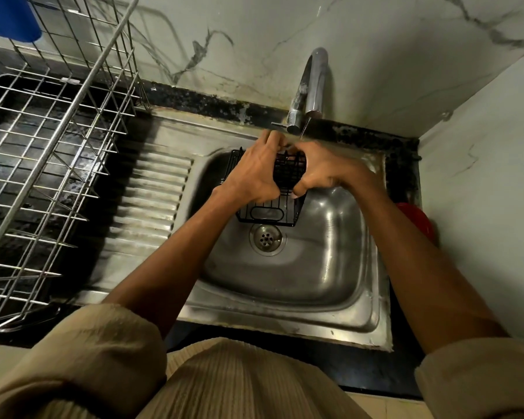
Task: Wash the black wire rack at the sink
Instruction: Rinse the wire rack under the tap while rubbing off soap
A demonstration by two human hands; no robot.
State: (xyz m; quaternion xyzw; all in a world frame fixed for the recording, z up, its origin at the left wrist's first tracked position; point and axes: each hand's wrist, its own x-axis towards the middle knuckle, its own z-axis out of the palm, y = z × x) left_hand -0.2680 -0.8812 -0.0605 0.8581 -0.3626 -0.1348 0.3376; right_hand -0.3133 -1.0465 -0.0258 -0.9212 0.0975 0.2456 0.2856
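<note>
The black wire rack [268, 211], a small basket with an oval loop on its near side, hangs over the steel sink [339, 267] just below the tap [312, 86]. My left hand [254, 170] grips its left side, fingers curled over the top wires. My right hand [318, 170] grips the right side, thumb hooked over the rim. Both hands cover much of the rack's upper part. I cannot make out running water.
A large silver wire dish rack [52, 152] stands on the dark counter at left, beside the ribbed drainboard [152, 201]. A blue object [9, 16] sits at top left. Something red [418, 220] lies right of the sink. Marble walls close the back and right.
</note>
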